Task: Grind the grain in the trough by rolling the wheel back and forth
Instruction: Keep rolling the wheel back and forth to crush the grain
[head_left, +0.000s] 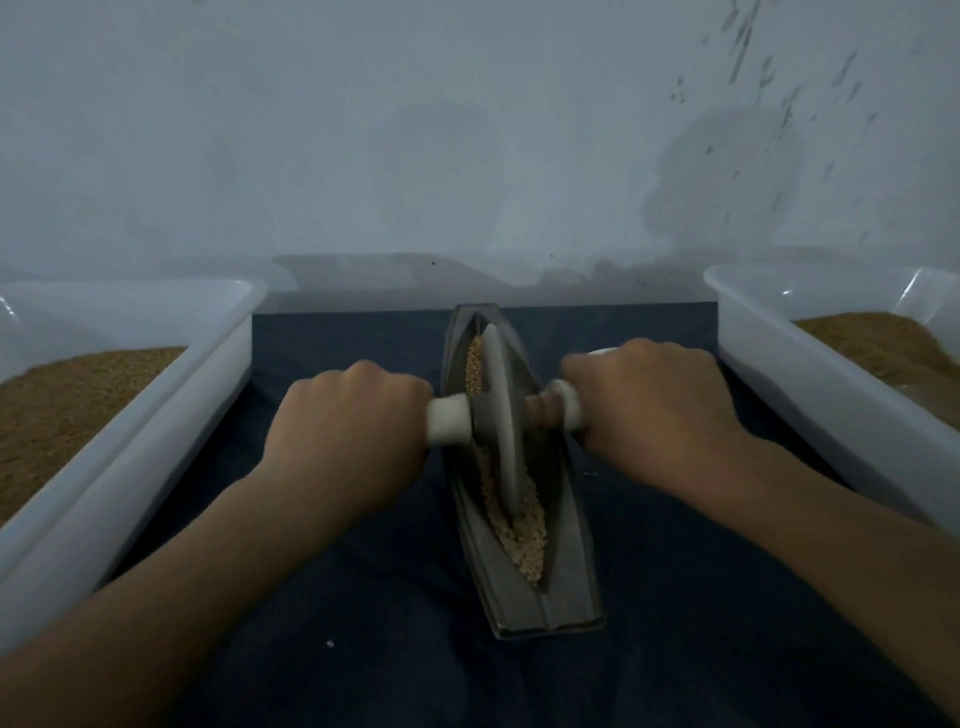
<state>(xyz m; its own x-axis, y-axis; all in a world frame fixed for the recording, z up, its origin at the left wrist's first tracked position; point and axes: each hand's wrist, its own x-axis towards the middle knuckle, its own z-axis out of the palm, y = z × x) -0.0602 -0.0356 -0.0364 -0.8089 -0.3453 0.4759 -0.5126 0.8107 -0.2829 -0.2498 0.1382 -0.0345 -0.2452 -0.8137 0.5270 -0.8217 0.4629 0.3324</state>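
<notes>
both hands (498, 415) are gripping the wheel (503, 415) axle at frame centre — uneven pressure risks spilling grain (524, 525) over the trough (566, 571).

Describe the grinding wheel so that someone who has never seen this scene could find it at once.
Between two white tubs lies a dark cloth, with a long boat-shaped metal trough down its middle. The wheel stands on edge in the trough's groove, among pale grain. It is the only disc there, its white handles gripped by the left hand and the right hand.
</notes>
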